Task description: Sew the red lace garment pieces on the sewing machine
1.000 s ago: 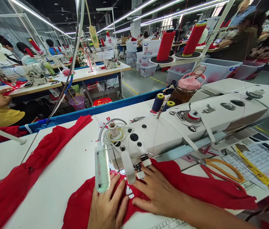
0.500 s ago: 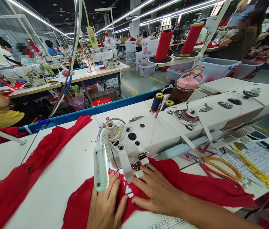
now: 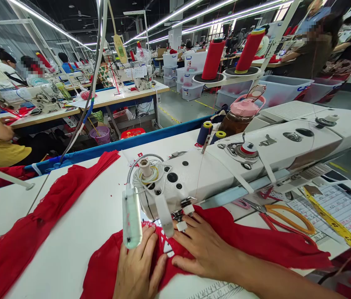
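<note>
Red fabric (image 3: 100,261) lies across the bed of a white sewing machine (image 3: 190,178), running under its head and out to the right. My left hand (image 3: 141,261) rests flat on the cloth, left of the needle area, fingers stretched forward. To the right, my right hand (image 3: 203,249) presses on the same cloth with its fingers spread, their tips close to the presser area. Between the hands a gap in the cloth shows white and red strips. The needle itself is hidden behind the machine head and a small lamp (image 3: 132,220).
A long bundle of red fabric (image 3: 47,211) stretches along the table's left side. Orange-handled scissors (image 3: 290,216) and a yellow tape measure (image 3: 331,218) lie at right. Navy thread spools (image 3: 204,133) and a pink-lidded jug (image 3: 242,112) stand behind the machine. Other people sew beyond.
The cloth's right end has shifted very slightly left. Both hands stay in nearly the same place on the fabric.
</note>
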`<state>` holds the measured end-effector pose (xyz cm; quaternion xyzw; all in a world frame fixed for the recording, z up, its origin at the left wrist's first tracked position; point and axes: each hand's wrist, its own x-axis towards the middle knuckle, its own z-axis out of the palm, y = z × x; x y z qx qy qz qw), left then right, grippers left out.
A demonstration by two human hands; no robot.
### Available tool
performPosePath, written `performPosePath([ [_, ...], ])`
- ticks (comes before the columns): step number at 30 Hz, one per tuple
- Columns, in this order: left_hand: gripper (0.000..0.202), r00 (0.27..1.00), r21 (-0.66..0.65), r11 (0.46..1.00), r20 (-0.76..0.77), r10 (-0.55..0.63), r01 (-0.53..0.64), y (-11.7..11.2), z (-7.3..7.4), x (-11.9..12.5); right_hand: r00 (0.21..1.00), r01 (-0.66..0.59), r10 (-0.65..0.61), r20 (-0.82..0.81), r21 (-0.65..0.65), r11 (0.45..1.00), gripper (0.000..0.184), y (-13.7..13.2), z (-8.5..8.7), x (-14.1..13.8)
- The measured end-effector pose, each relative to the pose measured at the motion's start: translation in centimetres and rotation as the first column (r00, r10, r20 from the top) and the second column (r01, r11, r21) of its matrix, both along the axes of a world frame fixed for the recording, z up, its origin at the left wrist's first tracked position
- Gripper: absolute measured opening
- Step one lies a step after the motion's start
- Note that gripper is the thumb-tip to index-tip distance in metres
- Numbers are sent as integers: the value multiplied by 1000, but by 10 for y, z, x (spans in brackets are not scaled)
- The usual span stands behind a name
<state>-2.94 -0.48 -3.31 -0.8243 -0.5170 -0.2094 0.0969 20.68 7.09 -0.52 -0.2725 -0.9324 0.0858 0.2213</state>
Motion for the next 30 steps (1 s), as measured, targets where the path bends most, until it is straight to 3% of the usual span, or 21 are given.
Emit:
performPosePath([
  [30, 38, 1000, 6, 1000, 6, 12, -12, 1, 2, 2, 999, -2, 3, 48, -20, 1000, 42, -1, 1, 0],
])
